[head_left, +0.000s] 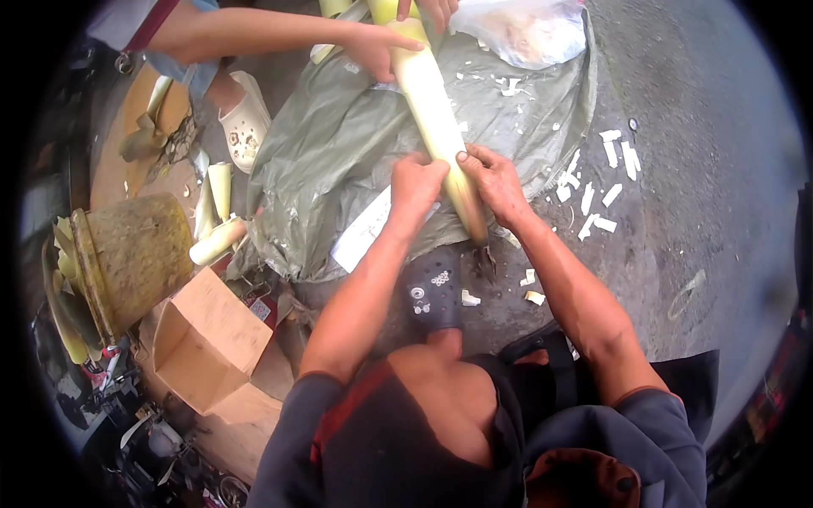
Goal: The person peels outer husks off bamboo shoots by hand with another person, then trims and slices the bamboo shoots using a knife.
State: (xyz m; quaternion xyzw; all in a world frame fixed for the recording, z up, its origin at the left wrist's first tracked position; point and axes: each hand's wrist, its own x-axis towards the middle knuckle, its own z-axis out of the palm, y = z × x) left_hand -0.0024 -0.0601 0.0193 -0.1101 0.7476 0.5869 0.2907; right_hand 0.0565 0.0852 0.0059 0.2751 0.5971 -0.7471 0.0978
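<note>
A long pale yellow-green banana stem [430, 100] slants across the ground sheet, its brown, frayed lower end toward me. My left hand [417, 188] is closed on its left edge, thumb side against the stem. On the opposite edge, my right hand [496, 188] grips with the thumb on top and the fingers partly hidden. Higher up, another person's hand [377, 51] lies on the same stem, and that person's other hand [434, 12] is at the top edge of the view. Under the stem spreads a grey-green plastic sheet [326, 173].
White cut pieces [611, 152] lie scattered on the concrete at right. A clear plastic bag [533, 32] rests on the sheet's far side. At left are a dirty yellow bucket [140, 254], an open cardboard box [212, 334] and cut stem pieces [218, 241]. My dark clog [434, 296] is below.
</note>
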